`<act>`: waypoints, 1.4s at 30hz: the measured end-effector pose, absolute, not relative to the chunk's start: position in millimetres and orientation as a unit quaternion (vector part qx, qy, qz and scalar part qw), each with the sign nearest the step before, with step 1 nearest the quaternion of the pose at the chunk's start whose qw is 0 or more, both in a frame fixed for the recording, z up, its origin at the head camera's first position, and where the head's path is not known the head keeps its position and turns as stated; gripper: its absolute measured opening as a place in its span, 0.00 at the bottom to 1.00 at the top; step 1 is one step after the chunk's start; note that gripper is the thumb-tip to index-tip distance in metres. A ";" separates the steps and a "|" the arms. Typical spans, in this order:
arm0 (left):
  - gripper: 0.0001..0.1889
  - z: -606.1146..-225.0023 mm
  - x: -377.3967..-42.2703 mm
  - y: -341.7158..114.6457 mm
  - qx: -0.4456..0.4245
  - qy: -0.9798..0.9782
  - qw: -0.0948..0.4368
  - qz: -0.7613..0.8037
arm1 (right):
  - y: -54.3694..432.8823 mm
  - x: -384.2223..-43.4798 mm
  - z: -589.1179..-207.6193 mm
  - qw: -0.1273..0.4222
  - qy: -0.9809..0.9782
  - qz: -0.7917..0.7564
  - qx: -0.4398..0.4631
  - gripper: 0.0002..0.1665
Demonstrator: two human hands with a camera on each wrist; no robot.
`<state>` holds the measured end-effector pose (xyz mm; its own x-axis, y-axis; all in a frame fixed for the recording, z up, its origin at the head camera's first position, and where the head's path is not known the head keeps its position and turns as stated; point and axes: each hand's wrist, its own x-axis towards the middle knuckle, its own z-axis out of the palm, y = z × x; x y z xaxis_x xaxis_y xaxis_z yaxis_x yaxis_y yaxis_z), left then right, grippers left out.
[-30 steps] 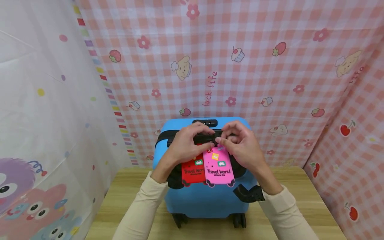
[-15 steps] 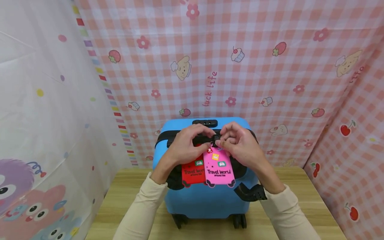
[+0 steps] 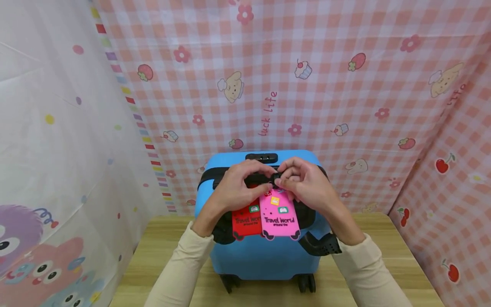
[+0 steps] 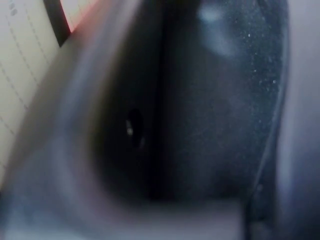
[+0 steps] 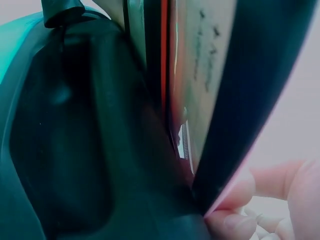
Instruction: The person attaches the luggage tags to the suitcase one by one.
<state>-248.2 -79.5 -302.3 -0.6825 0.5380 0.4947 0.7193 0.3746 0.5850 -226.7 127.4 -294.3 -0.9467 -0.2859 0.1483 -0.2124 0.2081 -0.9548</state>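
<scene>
Upright under my hands stands a light blue suitcase (image 3: 264,262) with a black carry handle (image 3: 258,178). From the handle area hang a pink luggage tag (image 3: 281,228) and, partly behind it, a red luggage tag (image 3: 246,229). The thumb and fingers of my left hand (image 3: 238,184) pinch the small black strap (image 3: 275,180) at the pink tag's top. Meeting it from the other side, my right hand (image 3: 310,184) pinches the same strap. In the right wrist view, the right thumb and fingers (image 5: 240,192) show beyond the tags' edges. The left wrist view holds only blurred black plastic.
A black combination lock (image 3: 261,158) is set above the handle, and a dark band (image 3: 212,172) runs round the case. Its black wheels (image 3: 306,282) stand on a wooden tabletop (image 3: 165,256). Pink checked cloth (image 3: 207,94) hangs behind, white printed cloth (image 3: 57,140) on the left.
My right hand's fingers have shifted slightly left and down, closer to the left fingertips. The left hand and both tags stay almost where they were.
</scene>
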 end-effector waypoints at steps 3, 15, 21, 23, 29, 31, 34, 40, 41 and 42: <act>0.15 -302.6 -247.5 -79.1 -0.376 -0.821 0.110 -0.414 | 127.1 -227.0 -295.2 0.027 0.781 -0.604 -0.156 0.12; 0.16 -296.2 -250.3 -76.5 -0.368 -0.825 0.118 -0.411 | 128.0 -229.5 -288.6 0.013 0.784 -0.600 -0.156 0.12; 0.15 -297.0 -248.4 -76.7 -0.359 -0.826 0.109 -0.421 | 128.6 -228.7 -291.2 0.007 0.781 -0.601 -0.172 0.11; 0.14 -297.8 -247.6 -76.6 -0.354 -0.826 0.110 -0.424 | 128.9 -228.5 -292.7 0.005 0.780 -0.600 -0.176 0.11; 0.13 -301.1 -247.2 -75.7 -0.349 -0.823 0.110 -0.435 | 130.2 -228.1 -296.9 -0.002 0.783 -0.595 -0.184 0.11; 0.12 -302.2 -247.0 -75.6 -0.345 -0.824 0.110 -0.436 | 130.3 -227.9 -298.2 -0.005 0.782 -0.594 -0.187 0.11; 0.12 -303.3 -246.4 -75.9 -0.341 -0.825 0.111 -0.436 | 130.0 -227.6 -299.7 -0.012 0.781 -0.594 -0.191 0.11; 0.11 -303.8 -245.9 -76.3 -0.335 -0.826 0.110 -0.440 | 129.4 -227.4 -301.3 -0.020 0.785 -0.591 -0.186 0.10; 0.11 -303.8 -245.8 -76.4 -0.334 -0.826 0.108 -0.441 | 129.4 -227.3 -301.4 -0.017 0.785 -0.591 -0.184 0.11; 0.10 -303.7 -245.7 -76.5 -0.332 -0.827 0.106 -0.442 | 129.6 -227.2 -301.4 -0.012 0.785 -0.592 -0.182 0.11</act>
<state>-245.7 -76.5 -303.7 -0.7577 0.4544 0.4685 0.6420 0.3896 0.6604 -227.2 129.6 -301.4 -0.9338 -0.2709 0.2338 -0.2992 0.2329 -0.9253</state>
